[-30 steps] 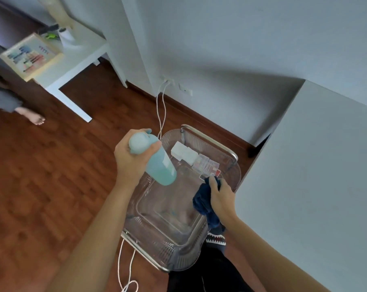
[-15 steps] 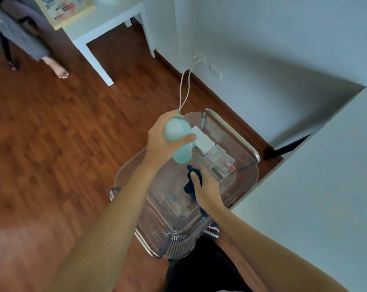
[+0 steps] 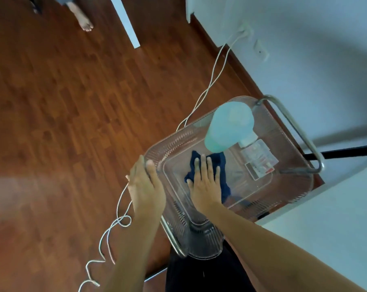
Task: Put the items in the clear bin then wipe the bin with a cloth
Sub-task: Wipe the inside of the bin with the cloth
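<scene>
Inside the clear ribbed plastic bin, the flat open right hand presses the soft, limp dark-blue cloth; the left hand grips the slippery, rigid near rim.

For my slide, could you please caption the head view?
Right hand presses blue cloth into clear bin; left hand steadies its rim.

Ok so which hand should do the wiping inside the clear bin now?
The right hand: it lies flat on the dark blue cloth on the clear bin floor, beside the teal bottle. The left hand grips the bin's near rim, steadying it.
</scene>
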`<state>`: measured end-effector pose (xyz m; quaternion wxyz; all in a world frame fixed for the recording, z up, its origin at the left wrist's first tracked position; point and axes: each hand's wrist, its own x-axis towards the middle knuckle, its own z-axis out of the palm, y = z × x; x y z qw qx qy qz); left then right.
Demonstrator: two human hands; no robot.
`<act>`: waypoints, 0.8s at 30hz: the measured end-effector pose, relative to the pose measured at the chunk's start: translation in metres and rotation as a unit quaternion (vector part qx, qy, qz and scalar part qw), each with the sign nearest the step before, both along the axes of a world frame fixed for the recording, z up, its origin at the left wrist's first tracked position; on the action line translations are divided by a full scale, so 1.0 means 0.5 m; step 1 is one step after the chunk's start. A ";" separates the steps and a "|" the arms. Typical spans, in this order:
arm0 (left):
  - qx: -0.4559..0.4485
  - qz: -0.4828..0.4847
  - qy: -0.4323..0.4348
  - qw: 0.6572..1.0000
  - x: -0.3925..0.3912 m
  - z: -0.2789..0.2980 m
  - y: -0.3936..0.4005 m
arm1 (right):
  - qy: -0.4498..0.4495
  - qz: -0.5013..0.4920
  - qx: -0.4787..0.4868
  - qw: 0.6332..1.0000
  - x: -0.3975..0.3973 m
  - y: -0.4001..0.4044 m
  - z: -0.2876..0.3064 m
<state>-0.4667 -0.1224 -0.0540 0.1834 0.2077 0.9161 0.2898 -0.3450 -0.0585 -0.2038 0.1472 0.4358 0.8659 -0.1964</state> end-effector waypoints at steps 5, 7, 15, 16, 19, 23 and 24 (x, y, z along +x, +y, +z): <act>-0.006 -0.009 0.013 1.000 -0.009 -0.011 -0.001 | 0.071 0.127 -0.029 0.989 -0.117 -0.021 -0.002; -0.014 -0.007 0.014 1.000 -0.011 -0.013 -0.002 | 0.078 0.207 -0.040 0.974 -0.097 -0.028 -0.005; 0.006 0.001 -0.005 1.000 0.000 0.008 0.006 | 0.047 0.385 0.027 0.921 0.123 0.039 -0.018; 0.003 0.001 -0.003 1.000 0.000 0.007 0.005 | 0.043 0.336 0.036 0.940 0.104 0.039 -0.019; 0.006 -0.004 -0.001 1.000 -0.003 0.004 0.005 | 0.039 0.178 0.034 0.983 -0.001 0.020 -0.018; -0.005 -0.001 0.006 1.000 -0.007 0.001 0.002 | 0.048 0.162 0.009 0.986 -0.078 -0.001 -0.012; -0.005 0.000 0.010 1.000 -0.006 0.002 0.003 | 0.057 0.213 0.003 0.975 -0.072 -0.005 -0.009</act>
